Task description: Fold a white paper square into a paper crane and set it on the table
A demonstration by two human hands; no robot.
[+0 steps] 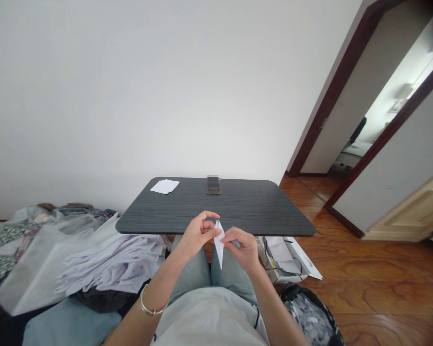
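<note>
folded white paper [219, 250], one | left hand [195, 235], right hand [247, 244]: fingers [210, 234] pinching it | white sheets [165, 186]: worktop [254, 204], far left

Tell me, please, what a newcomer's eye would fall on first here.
It would probably fall on the folded white paper, pinched by the left hand and right hand at the near edge of the dark table. The white cloth at lower left and the black bag at lower right might come next.

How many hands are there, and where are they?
2. The left hand pinches the folded white paper from the left; the right hand pinches it from the right. Both show by the near edge of the dark table.
</note>
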